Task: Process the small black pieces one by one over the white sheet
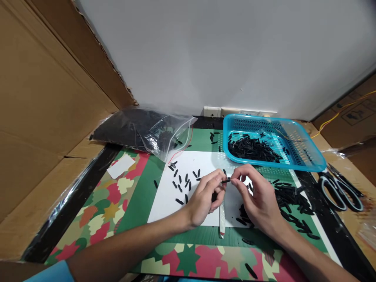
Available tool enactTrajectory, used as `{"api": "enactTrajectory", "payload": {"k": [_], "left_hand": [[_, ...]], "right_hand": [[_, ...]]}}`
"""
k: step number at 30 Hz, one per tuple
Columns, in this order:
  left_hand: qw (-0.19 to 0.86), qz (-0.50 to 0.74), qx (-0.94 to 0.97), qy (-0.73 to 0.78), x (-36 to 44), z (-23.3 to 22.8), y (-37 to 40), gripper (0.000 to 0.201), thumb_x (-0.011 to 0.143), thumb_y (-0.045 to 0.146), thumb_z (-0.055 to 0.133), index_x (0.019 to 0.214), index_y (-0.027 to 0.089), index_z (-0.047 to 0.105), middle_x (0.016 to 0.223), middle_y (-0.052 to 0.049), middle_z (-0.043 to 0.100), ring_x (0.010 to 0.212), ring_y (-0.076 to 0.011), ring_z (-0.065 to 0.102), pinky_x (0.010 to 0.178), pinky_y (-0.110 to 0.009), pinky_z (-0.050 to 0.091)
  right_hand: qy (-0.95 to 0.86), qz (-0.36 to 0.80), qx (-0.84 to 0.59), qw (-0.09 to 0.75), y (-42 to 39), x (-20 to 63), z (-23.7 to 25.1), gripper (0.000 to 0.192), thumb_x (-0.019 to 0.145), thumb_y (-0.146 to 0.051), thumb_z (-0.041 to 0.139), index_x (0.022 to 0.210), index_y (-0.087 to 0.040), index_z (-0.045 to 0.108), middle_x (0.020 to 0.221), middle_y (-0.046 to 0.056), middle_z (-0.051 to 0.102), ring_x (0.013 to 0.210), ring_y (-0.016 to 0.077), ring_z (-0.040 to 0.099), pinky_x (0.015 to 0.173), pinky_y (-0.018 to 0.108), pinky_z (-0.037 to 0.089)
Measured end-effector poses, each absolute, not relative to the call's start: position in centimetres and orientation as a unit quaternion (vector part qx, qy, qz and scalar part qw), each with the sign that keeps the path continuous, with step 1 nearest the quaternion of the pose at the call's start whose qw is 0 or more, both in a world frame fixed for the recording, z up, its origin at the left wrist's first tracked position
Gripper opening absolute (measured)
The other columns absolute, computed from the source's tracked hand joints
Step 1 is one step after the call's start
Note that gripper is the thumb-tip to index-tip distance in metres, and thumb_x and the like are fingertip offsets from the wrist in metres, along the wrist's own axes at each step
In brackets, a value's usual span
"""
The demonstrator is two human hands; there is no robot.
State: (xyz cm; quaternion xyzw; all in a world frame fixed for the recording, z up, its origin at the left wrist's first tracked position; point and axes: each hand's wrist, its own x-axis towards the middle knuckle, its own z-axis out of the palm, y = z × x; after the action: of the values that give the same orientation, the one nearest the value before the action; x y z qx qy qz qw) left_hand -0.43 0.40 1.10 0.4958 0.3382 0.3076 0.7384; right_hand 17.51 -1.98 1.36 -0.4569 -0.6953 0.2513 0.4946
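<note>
Black slim piece (pixel 225 181), perhaps tapered, in pinching grip of left hand (pixel 204 196) and right hand (pixel 260 197)

Makeshift craft corner; home or workshop unclear. Cardboard (pixel 44 98) left of left grip (pixel 204 196); basket (pixel 276 164) beyond right grip (pixel 260 197), scissors (pixel 337 182) to its right; wall sockets (pixel 213 112) beyond both.

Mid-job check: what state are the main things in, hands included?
Left hand: pinching a thin black piece
Right hand: pinching the same piece's other end
Blue basket: upright, partly filled with black pieces
Plastic bag: lying down, dark inside, seal unclear
White sheet: flat, pieces scattered on it
Scissors: lying down, blade opening unclear
</note>
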Motion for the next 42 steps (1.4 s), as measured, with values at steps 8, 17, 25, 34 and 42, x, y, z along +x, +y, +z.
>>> {"api": "enactTrajectory", "payload": {"k": [8, 17, 25, 34, 42], "left_hand": [[0.675, 0.373, 0.542, 0.335, -0.5, 1.2, -0.2, 0.041, 0.111, 0.051, 0.045, 0.083, 0.022, 0.045, 0.053, 0.009, 0.038, 0.046, -0.0068, 0.028, 0.049, -0.022, 0.023], [0.666, 0.390, 0.549, 0.320, -0.5, 1.2, -0.6, 0.038, 0.112, 0.050, 0.046, 0.086, 0.023, 0.043, 0.053, 0.011, 0.039, 0.045, -0.0066, 0.025, 0.049, -0.023, 0.024], [0.662, 0.388, 0.553, 0.324, -0.5, 1.5, -0.6, 0.035, 0.113, 0.048, 0.044, 0.089, 0.023, 0.043, 0.052, 0.012, 0.038, 0.045, -0.0066, 0.025, 0.049, -0.023, 0.022], [0.661, 0.409, 0.542, 0.319, -0.3, 1.0, -0.4, 0.036, 0.113, 0.048, 0.046, 0.088, 0.023, 0.042, 0.053, 0.012, 0.036, 0.046, -0.0068, 0.025, 0.049, -0.023, 0.022], [0.640, 0.418, 0.536, 0.358, -0.1, 0.9, -0.2, 0.040, 0.111, 0.053, 0.049, 0.086, 0.023, 0.044, 0.049, 0.012, 0.037, 0.043, -0.0068, 0.025, 0.049, -0.023, 0.023]], "right_hand": [[-0.702, 0.225, -0.446, 0.507, -2.2, 17.4, 1.7, 0.017, 0.105, -0.008, 0.055, 0.097, -0.022, 0.058, 0.088, 0.001, 0.061, 0.080, 0.0153, 0.059, 0.073, 0.027, 0.047], [-0.745, 0.123, -0.412, 0.511, -2.1, 17.5, 1.3, 0.020, 0.101, -0.003, 0.058, 0.101, -0.023, 0.059, 0.087, 0.002, 0.063, 0.078, 0.0183, 0.060, 0.072, 0.030, 0.048], [-0.742, 0.145, -0.410, 0.509, -2.1, 17.6, 1.5, 0.019, 0.102, -0.004, 0.057, 0.100, -0.022, 0.058, 0.087, 0.002, 0.061, 0.079, 0.0169, 0.059, 0.072, 0.029, 0.047], [-0.732, 0.246, -0.426, 0.472, -2.0, 18.1, 1.7, 0.011, 0.107, -0.014, 0.054, 0.105, -0.022, 0.062, 0.094, 0.004, 0.066, 0.088, 0.0193, 0.060, 0.080, 0.035, 0.048], [-0.729, 0.268, -0.423, 0.468, -2.0, 18.1, 1.9, 0.010, 0.106, -0.016, 0.057, 0.104, -0.022, 0.063, 0.091, 0.003, 0.067, 0.085, 0.0194, 0.058, 0.078, 0.035, 0.047]]}}
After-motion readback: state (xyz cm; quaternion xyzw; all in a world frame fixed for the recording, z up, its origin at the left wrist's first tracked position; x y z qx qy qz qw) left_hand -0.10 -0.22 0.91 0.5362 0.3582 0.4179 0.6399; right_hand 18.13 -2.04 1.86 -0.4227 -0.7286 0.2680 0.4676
